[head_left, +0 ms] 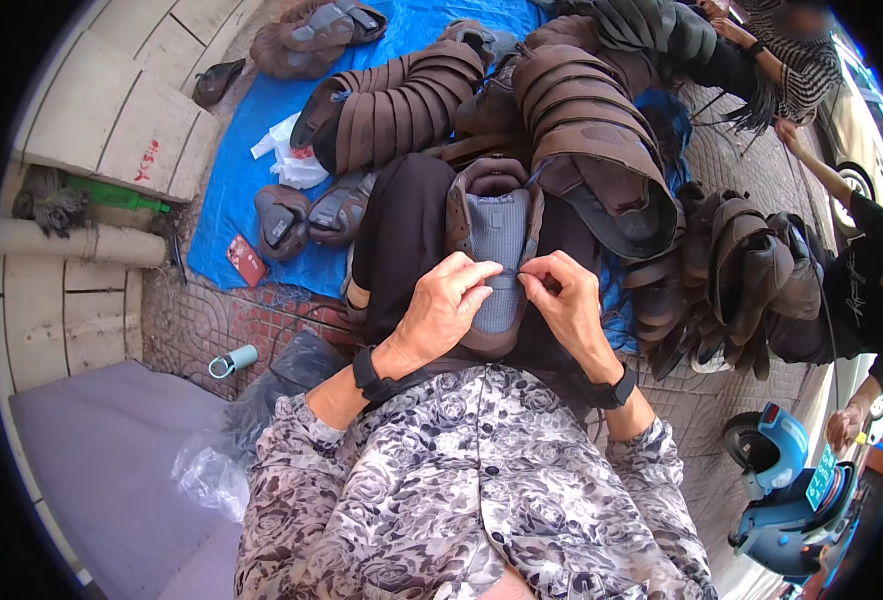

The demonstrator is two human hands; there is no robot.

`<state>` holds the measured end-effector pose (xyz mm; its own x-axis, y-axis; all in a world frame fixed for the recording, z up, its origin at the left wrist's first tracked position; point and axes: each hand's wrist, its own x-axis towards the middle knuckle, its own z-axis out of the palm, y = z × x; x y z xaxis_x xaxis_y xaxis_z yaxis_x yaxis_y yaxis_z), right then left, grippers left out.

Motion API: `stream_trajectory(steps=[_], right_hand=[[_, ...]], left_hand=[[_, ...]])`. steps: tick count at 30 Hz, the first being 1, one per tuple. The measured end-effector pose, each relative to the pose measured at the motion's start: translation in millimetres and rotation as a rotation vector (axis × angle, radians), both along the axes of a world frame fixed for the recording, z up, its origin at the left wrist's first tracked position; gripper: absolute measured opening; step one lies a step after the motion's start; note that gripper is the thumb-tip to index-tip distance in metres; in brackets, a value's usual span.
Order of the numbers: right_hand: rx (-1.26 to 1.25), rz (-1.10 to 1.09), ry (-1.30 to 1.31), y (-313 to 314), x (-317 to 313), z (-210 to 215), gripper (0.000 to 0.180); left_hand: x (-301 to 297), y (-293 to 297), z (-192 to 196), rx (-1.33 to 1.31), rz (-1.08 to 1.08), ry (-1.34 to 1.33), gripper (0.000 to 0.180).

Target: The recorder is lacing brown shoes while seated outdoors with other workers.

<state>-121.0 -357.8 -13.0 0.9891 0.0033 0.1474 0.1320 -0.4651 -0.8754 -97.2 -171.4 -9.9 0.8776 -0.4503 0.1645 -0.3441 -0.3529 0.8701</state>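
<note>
A brown and grey shoe upper lies across my lap, its ribbed grey tongue facing up and its padded collar pointing away from me. Over the tongue's lower part, my left hand comes in from the left with thumb and forefinger pinched together. My right hand pinches from the other side, its fingertips close to the left ones. A narrow band crosses the tongue between the two hands. Whatever the fingertips hold is too small to make out. Both wrists wear dark bands.
Nested stacks of brown uppers lie ahead on a blue tarp, with another stack right of it. A red phone, a cup and a plastic bag are at left. Other people work at right, near a blue scooter.
</note>
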Motion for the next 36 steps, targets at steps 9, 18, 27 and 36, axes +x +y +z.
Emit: stream_trajectory(steps=[9,18,27,36], right_hand=[[-0.008,-0.013,0.000,5.1,-1.0,-0.7,0.008],[-0.012,0.135,-0.023,-2.1,7.6,-5.1,0.007],[-0.037,0.088,-0.063,2.0,2.4,-3.9,0.005],[-0.024,-0.010,-0.018,2.0,-0.9,-4.4,0.007]], left_hand=[[-5.0,-3.2,-4.6,0.081,-0.001,-0.142,0.028],[-3.5,-4.4,-7.2,0.106,-0.012,-0.218,0.027],[-5.4,-4.5,-8.9,0.108,-0.025,-0.242,0.028],[-4.1,-6.4,-9.2,0.147,-0.057,-0.261,0.028]])
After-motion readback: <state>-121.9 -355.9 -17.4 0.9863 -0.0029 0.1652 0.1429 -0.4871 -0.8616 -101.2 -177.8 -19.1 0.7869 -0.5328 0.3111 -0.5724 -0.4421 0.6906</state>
